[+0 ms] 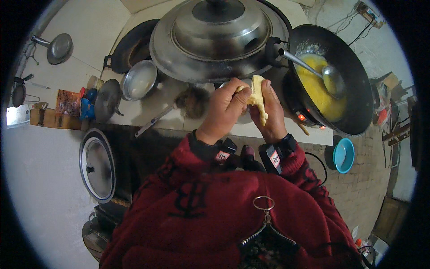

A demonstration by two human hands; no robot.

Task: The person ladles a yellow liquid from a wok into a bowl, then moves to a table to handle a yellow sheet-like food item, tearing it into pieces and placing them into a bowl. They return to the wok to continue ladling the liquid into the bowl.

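Between my two hands is a lump of pale yellow dough (256, 95), stretched out with a thin piece hanging down. My left hand (225, 110) pinches its left side between thumb and fingers. My right hand (271, 113) is wrapped round the right side, palm turned inward. Both hands are above the counter's front edge. To their right, a black wok (358, 62) holds yellow liquid (316, 92), and a metal ladle (333, 83) lies in it with its handle on the rim. Behind the hands stands a big lidded pot (192, 49).
A metal bowl (139, 80), a dark round lid (107, 101) and a long-handled brush (190, 102) lie left on the counter. The wok rests on a cooker with lit red lights (301, 117). A blue basin (344, 155) is lower right; a large round lid (97, 166) stands at left.
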